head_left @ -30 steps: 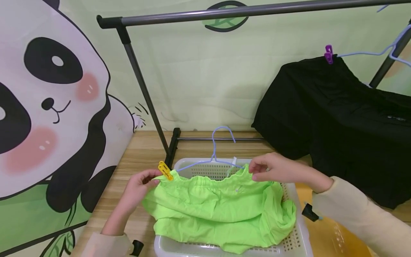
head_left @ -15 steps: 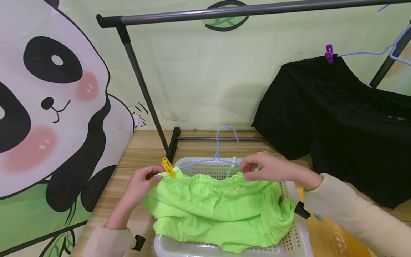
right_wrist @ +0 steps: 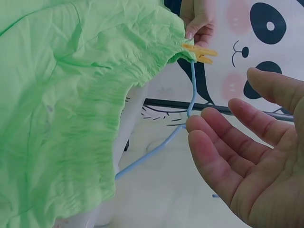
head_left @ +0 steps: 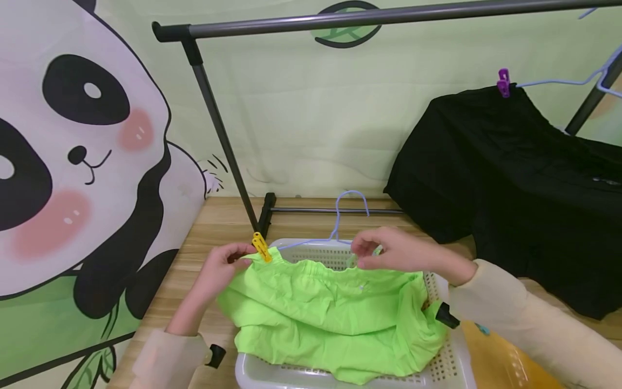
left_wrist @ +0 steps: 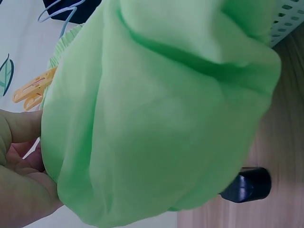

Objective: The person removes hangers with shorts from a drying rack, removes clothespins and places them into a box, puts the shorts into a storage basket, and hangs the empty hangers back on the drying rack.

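Bright green shorts with a gathered elastic waistband lie across a white basket. A thin blue hanger runs behind the waistband, its hook standing up. On the left corner, a yellow clothespin clips the waistband to the hanger. My left hand pinches the fabric beside that clothespin. Over the right part of the waistband hovers my right hand. The right wrist view shows this hand with loosely bent fingers and nothing in them, close to the hanger.
Underneath the shorts is the perforated white basket on a wooden surface. A dark metal clothes rack spans above. Black shorts hang at the right with a purple clothespin. Something orange lies beside the basket.
My right hand has moved left along the waistband, away from its right end. My left hand, the yellow clothespin and the hanger have shifted slightly up and to the right.
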A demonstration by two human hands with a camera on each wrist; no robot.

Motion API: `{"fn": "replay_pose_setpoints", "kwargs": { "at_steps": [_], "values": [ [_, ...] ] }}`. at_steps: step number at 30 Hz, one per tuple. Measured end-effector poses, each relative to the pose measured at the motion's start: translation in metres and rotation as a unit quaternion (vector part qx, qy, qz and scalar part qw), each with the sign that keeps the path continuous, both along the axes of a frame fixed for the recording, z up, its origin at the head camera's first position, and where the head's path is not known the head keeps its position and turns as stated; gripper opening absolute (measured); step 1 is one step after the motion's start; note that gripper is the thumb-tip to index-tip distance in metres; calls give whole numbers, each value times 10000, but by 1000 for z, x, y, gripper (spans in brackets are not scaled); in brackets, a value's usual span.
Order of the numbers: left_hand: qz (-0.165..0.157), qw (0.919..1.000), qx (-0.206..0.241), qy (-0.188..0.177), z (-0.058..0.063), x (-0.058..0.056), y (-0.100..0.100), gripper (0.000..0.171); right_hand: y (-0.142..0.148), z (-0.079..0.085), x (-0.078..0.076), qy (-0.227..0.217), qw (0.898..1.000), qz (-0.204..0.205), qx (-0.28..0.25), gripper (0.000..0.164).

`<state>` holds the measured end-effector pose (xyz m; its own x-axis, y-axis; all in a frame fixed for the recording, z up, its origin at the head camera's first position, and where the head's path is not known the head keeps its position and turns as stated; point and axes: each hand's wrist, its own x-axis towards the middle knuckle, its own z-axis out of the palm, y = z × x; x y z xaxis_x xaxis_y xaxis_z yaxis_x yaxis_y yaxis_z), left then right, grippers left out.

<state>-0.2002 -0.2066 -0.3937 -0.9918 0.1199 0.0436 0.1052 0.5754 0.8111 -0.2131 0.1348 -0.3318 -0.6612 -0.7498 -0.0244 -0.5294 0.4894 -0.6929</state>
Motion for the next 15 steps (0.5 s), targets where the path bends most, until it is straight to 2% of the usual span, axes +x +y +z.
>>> {"fn": "replay_pose_setpoints", "kwargs": {
  "at_steps": [8,15],
  "values": [
    [9,10000,-83,47,8,-2,5,19,-16,2,-6,-40,9998,135,-161,23],
    [-9,9996,-250,129,16,1,11,20,-30,4,-8,-91,9996,198,-193,26]
  ]
}}
